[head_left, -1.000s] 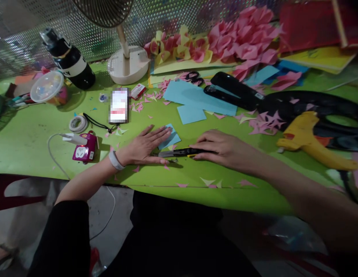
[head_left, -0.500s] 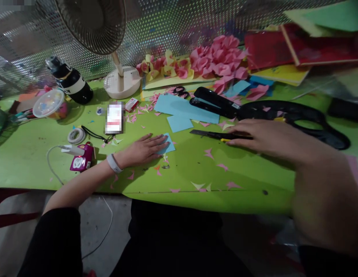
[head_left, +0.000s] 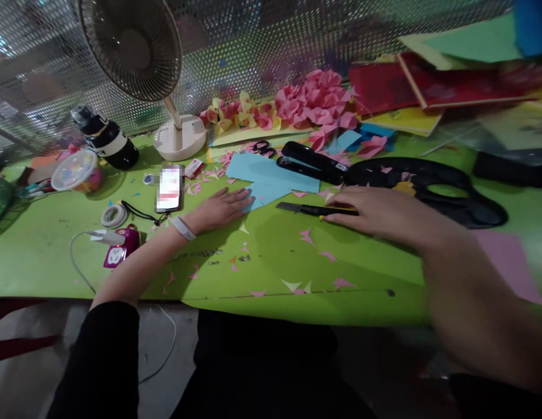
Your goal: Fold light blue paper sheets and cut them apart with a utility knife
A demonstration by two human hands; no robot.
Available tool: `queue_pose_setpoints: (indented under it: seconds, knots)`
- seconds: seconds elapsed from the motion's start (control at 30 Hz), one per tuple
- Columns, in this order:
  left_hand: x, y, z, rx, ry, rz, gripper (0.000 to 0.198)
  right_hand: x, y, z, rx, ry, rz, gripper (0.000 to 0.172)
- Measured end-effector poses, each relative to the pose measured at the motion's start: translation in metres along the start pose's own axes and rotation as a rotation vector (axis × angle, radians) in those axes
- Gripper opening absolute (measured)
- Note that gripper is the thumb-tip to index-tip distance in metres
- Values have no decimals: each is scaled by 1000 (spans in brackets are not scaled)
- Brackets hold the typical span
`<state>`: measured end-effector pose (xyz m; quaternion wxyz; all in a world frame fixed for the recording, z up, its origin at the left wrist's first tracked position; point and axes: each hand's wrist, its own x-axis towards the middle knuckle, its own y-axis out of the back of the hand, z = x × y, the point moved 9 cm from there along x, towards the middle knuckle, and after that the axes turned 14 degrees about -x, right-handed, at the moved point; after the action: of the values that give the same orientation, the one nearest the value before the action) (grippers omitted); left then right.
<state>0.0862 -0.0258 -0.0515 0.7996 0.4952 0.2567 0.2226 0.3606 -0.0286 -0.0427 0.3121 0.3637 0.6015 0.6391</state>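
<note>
My left hand (head_left: 220, 209) lies flat with its fingers stretched out, fingertips on a small blue paper piece (head_left: 256, 198). That piece meets or overlaps other blue paper (head_left: 253, 167) farther back. My right hand (head_left: 362, 206) grips a black utility knife (head_left: 299, 208), held low over the green tabletop with its blade end pointing left; part of the handle is hidden by the fingers. Behind the knife lies a black stapler (head_left: 312, 163). Pink and pale yellow paper scraps (head_left: 306, 235) are scattered in front of both hands.
Pink folded paper pieces (head_left: 312, 102) are heaped at the back by a mesh wall. On the left stand a fan (head_left: 179, 137), a bottle (head_left: 109, 139), a lidded tub (head_left: 76, 170), a phone (head_left: 169, 189), tape (head_left: 114, 216) and a purple socket block (head_left: 122, 247). Black scissors (head_left: 262, 149) lie mid-back.
My left hand has moved the small blue piece away from me, up to the other blue paper. My right hand keeps hold of the utility knife. The camera view has shifted slightly.
</note>
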Motion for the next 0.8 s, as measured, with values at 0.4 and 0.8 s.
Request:
queue_pose_setpoints:
  seconds: [0.4, 0.8]
  knots:
    - [-34, -4, 13, 51, 25, 204, 60, 60, 19, -63, -29, 104, 33, 36]
    - [-38, -14, 11, 44, 19, 137, 64, 100, 6, -96, -257, 226, -7, 31]
